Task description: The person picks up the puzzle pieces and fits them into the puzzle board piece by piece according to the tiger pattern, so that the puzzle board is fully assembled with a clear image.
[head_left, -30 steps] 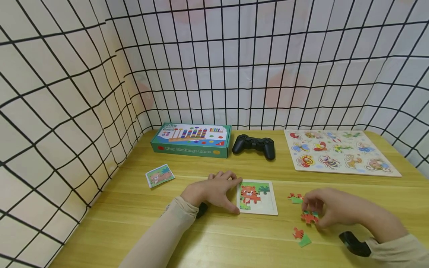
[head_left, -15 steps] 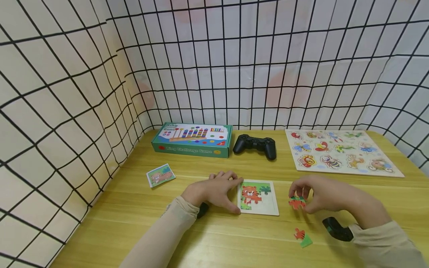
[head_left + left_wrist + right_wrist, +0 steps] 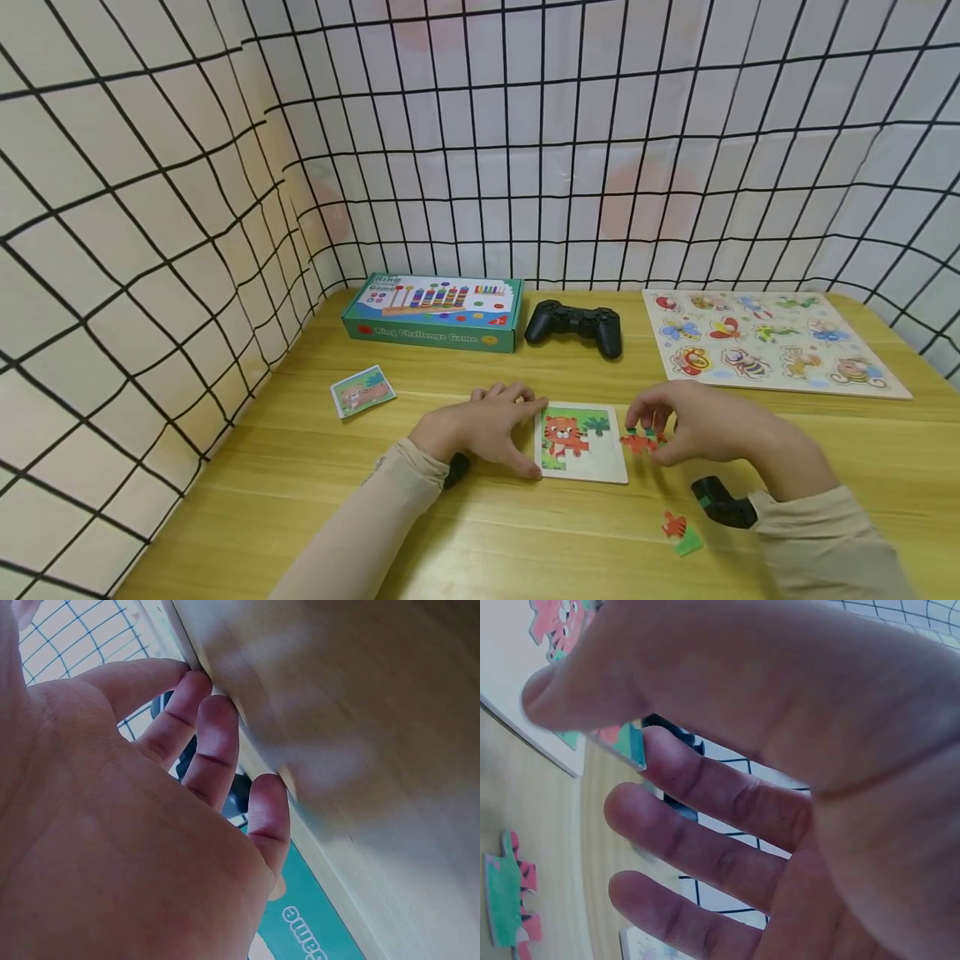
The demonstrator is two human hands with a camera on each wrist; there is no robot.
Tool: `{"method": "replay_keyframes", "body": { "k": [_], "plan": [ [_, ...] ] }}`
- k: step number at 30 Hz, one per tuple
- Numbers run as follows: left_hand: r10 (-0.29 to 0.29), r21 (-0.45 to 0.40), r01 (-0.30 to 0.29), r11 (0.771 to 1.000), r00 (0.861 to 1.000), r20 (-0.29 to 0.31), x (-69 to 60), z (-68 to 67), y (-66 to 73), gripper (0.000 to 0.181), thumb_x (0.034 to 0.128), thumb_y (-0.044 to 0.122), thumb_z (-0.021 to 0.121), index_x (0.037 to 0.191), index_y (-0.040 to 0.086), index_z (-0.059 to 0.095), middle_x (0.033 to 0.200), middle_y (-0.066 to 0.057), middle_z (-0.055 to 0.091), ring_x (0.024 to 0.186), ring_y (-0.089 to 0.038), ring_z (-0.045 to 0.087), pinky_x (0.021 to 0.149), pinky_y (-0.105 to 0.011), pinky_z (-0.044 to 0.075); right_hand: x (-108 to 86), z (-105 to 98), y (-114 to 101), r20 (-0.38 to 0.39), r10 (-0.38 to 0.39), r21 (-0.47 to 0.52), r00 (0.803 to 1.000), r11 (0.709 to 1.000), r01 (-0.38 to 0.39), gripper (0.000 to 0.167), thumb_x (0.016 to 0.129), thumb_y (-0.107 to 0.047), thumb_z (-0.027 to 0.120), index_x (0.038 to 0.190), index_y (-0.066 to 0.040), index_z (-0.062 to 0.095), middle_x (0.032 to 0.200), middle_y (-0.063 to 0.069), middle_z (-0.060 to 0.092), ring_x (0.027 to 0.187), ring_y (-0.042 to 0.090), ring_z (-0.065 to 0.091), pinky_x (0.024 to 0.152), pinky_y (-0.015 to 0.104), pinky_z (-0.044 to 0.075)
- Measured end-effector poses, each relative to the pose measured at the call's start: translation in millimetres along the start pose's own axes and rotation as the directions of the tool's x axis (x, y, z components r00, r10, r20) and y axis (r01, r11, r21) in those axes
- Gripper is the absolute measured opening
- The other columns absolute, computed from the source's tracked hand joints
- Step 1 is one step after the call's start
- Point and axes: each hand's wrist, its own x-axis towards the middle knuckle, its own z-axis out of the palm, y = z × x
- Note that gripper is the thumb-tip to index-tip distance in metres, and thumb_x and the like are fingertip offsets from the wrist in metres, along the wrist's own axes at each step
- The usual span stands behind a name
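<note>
A square jigsaw puzzle board (image 3: pixel 603 457) with a partly assembled tiger picture lies on the table. My left hand (image 3: pixel 486 427) rests at its left side, with thumb and forefinger spread to touch the two left corners. Between thumb and forefinger, my right hand (image 3: pixel 708 423) pinches a red-and-green puzzle piece (image 3: pixel 639 442) just off the board's right edge. The right wrist view shows this held piece (image 3: pixel 619 742) partly covered by the thumb, and a loose green-and-red puzzle piece (image 3: pixel 504 889) on the table. Nearer me lie a red piece (image 3: pixel 674 525) and a green piece (image 3: pixel 688 542).
A small tiger picture card (image 3: pixel 363 392) lies at the left. Along the back are a ring game box (image 3: pixel 435 312), a black game controller (image 3: pixel 575 325) and a wooden board with insect pictures (image 3: pixel 772 342). Black-gridded cloth walls (image 3: pixel 570 167) enclose the table.
My right hand has lifted the puzzle piece off the table and carried it left and away from me, up to the board. The left hand stays at the board's left edge.
</note>
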Motion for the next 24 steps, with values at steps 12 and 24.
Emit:
{"method": "replay_keyframes", "body": {
  "k": [12,24],
  "plan": [
    [-0.002,0.016,0.002,1.0,1.0,-0.007,1.6,2.5,-2.0,0.1,0.0795,0.065,0.074,0.16,0.024,0.031,0.143,0.005,0.036,0.128,-0.021,0.033,0.103,-0.045,0.028,13.8,12.0,2.2,-0.032,-0.038,-0.016,0.999,0.999,0.038,0.028,0.081,-0.016,0.082,0.107,-0.015,0.07,0.098,-0.005,0.061,0.083,0.013,0.058,0.068,0.031,0.05],
    [-0.006,0.02,0.006,1.0,1.0,-0.004,1.6,1.4,-0.2,0.099,0.0799,0.065,0.073,0.16,0.024,0.031,0.144,0.004,0.036,0.126,-0.021,0.034,0.103,-0.046,0.028,29.2,26.6,9.1,-0.035,-0.068,-0.039,0.997,0.997,0.067,0.032,0.086,-0.016,0.079,0.116,-0.009,0.072,0.106,0.001,0.06,0.082,0.011,0.059,0.07,0.03,0.051]
  ]
}}
